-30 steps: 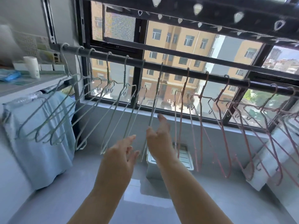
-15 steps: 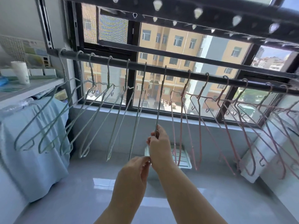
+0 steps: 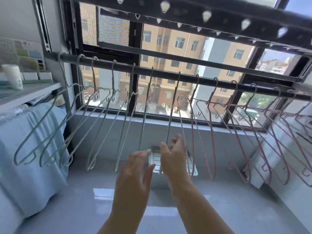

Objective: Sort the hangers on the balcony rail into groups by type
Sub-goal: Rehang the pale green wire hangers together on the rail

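Hanging along the dark rail [image 3: 168,71], I see pale green hangers [image 3: 94,125] grouped to the left and pink hangers [image 3: 236,132] to the right. My right hand [image 3: 173,157] is spread, its fingers loosely beside the wire of the last green hanger [image 3: 172,112], not clearly pinching it. My left hand [image 3: 135,174] is spread, touching nothing.

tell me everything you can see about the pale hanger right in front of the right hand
The pale hanger is thin, whitish-green wire, seemingly coated. Its hook sits over the dark rail and it hangs nearly edge-on, so its two sides read as one narrow line running down toward the right hand. It is the last pale one before the pink hangers. The open fingers are at its lower end; whether they touch it is unclear.
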A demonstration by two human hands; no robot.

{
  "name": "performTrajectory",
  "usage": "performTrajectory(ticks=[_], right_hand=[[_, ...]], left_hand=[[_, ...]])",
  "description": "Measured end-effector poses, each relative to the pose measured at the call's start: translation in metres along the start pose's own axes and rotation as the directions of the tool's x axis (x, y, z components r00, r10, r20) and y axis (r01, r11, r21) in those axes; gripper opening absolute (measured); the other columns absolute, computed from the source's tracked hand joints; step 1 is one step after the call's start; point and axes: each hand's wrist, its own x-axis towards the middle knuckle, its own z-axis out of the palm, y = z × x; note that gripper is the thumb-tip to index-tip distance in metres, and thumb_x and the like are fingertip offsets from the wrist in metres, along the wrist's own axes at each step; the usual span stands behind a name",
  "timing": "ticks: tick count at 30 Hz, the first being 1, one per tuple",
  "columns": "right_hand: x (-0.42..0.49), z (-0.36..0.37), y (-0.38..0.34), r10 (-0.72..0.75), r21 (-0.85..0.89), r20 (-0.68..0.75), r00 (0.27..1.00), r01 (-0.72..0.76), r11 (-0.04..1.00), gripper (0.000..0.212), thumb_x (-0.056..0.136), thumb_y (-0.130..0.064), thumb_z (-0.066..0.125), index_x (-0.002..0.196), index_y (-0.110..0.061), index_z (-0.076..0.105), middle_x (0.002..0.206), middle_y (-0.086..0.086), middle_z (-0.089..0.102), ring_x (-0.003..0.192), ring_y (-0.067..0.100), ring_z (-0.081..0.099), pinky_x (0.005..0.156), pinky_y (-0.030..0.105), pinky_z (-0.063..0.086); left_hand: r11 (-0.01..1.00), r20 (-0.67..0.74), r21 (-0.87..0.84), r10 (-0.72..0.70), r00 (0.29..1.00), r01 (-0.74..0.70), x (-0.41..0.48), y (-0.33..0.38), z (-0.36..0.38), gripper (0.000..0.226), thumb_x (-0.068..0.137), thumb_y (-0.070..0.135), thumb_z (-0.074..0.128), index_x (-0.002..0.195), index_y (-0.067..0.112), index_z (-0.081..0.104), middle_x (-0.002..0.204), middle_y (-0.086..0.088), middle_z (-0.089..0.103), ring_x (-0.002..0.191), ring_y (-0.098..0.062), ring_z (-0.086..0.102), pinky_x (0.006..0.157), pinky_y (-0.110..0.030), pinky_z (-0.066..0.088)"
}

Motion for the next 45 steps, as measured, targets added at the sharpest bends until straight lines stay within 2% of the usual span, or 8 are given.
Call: performTrajectory(ticks=[3, 5, 10, 14, 21, 25, 30, 45], right_hand=[[-0.014, 0.01, -0.008, -0.3, -0.157, -0.02, 0.954, 0.293, 0.943, 0.054, 0.092, -0.011, 0.046, 0.141, -0.012, 0.023, 0.145, 0.001, 0.024, 0.138, 0.012, 0.018, 0.111, 0.018, 0.012], [-0.015, 0.021, -0.014, -0.32, -0.141, 0.1, 0.942, 0.332, 0.933, 0.051, 0.092, -0.01, 0.043, 0.14, -0.014, 0.025, 0.146, -0.002, 0.024, 0.138, 0.01, 0.018, 0.108, 0.015, 0.012], [-0.002, 0.047, -0.022, -0.019, -0.09, 0.245, 0.969, 0.042, 0.995, 0.05, 0.091, -0.003, 0.04, 0.139, -0.01, 0.027, 0.141, 0.009, 0.039, 0.126, 0.021, 0.041, 0.099, 0.024, 0.033], [0.002, 0.052, -0.026, 0.181, 0.115, 0.324, 0.929, -0.229, 0.967, 0.03, 0.095, -0.002, 0.029, 0.12, -0.011, 0.044, 0.084, -0.004, 0.05, 0.071, 0.007, 0.048, 0.075, 0.023, 0.045], [0.003, 0.051, -0.014, 0.128, 0.184, 0.191, 0.973, -0.163, 0.969, 0.046, 0.089, 0.007, 0.028, 0.128, -0.013, 0.039, 0.086, -0.004, 0.045, 0.071, 0.01, 0.044, 0.068, 0.023, 0.04], [0.007, 0.047, -0.011, 0.122, 0.19, 0.167, 0.978, -0.153, 0.97, 0.047, 0.088, 0.007, 0.029, 0.128, -0.016, 0.04, 0.085, -0.006, 0.046, 0.072, 0.01, 0.045, 0.074, 0.027, 0.039], [0.011, 0.043, -0.008, 0.138, 0.213, 0.149, 0.979, -0.168, 0.962, 0.047, 0.086, 0.009, 0.03, 0.128, -0.009, 0.041, 0.086, -0.004, 0.046, 0.07, 0.01, 0.045, 0.066, 0.024, 0.04], [0.01, 0.047, -0.011, 0.123, 0.209, 0.178, 0.976, -0.159, 0.965, 0.049, 0.088, 0.008, 0.031, 0.13, -0.015, 0.04, 0.088, -0.005, 0.048, 0.073, 0.011, 0.044, 0.072, 0.025, 0.042]], left_hand=[[0.999, -0.066, 0.019, -0.037, 0.997, 0.038, 0.013, -0.003, -0.019, 0.041, 0.081, 0.014, 0.064, 0.121, 0.013, 0.053, 0.111, -0.003, 0.061, 0.103, -0.014, 0.056, 0.086, -0.028, 0.046], [0.99, 0.048, 0.026, -0.141, 0.989, 0.14, 0.016, -0.006, -0.024, 0.046, 0.082, 0.013, 0.062, 0.126, 0.014, 0.05, 0.116, -0.005, 0.061, 0.104, -0.016, 0.057, 0.087, -0.025, 0.044], [0.971, 0.18, 0.042, -0.24, 0.954, 0.236, -0.001, -0.023, -0.02, 0.031, 0.083, 0.008, 0.06, 0.112, 0.021, 0.062, 0.092, 0.011, 0.068, 0.08, -0.003, 0.064, 0.067, 0.0, 0.042], [0.975, 0.178, 0.05, -0.221, 0.959, 0.215, -0.005, -0.025, -0.02, 0.027, 0.083, 0.006, 0.059, 0.104, 0.021, 0.067, 0.086, 0.007, 0.071, 0.072, -0.006, 0.064, 0.066, -0.007, 0.045], [0.99, 0.176, -0.003, -0.141, 0.974, 0.144, -0.003, -0.021, -0.016, 0.022, 0.08, 0.005, 0.063, 0.095, 0.02, 0.07, 0.08, 0.011, 0.068, 0.061, 0.013, 0.051, 0.066, 0.002, 0.041], [0.99, 0.165, -0.009, -0.139, 0.976, 0.143, -0.004, -0.02, -0.011, 0.018, 0.081, 0.008, 0.063, 0.092, 0.021, 0.069, 0.078, 0.012, 0.067, 0.061, 0.009, 0.054, 0.071, -0.01, 0.046], [0.991, 0.171, -0.02, -0.128, 0.977, 0.133, -0.002, -0.018, -0.007, 0.025, 0.084, 0.011, 0.06, 0.105, 0.022, 0.067, 0.089, 0.009, 0.07, 0.066, 0.014, 0.05, 0.07, 0.005, 0.038], [0.992, 0.188, 0.001, -0.123, 0.974, 0.125, 0.0, -0.028, -0.01, 0.024, 0.084, 0.013, 0.061, 0.107, 0.019, 0.067, 0.095, 0.006, 0.072, 0.074, 0.004, 0.056, 0.073, 0.006, 0.038]])
